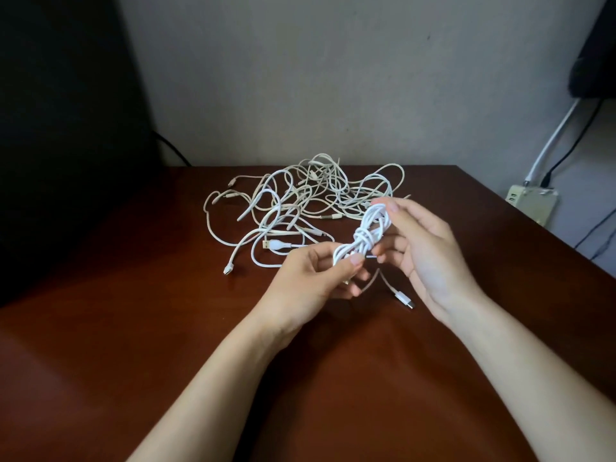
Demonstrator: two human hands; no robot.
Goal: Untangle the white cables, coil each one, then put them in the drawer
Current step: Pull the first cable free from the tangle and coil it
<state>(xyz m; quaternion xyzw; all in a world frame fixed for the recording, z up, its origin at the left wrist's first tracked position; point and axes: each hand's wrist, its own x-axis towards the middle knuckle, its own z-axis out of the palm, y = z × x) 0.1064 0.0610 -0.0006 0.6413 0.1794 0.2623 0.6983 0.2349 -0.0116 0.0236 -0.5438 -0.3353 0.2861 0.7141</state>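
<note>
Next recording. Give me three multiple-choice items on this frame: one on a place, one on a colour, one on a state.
1. Where does the tangle lie?
A. in a drawer
B. on the table, towards its far edge
C. on the floor

2. What colour is the table?
A. white
B. grey
C. reddish brown

3. How is the bundle?
A. wound round its middle, held by the left grip and right grip
B. lying uncoiled on the table
C. plugged into a socket

Key: 1 B, its loops rest on the tabletop; 2 C, the bare top shows it; 3 A, turns cinch its middle and both grips pinch it above the table.
</note>
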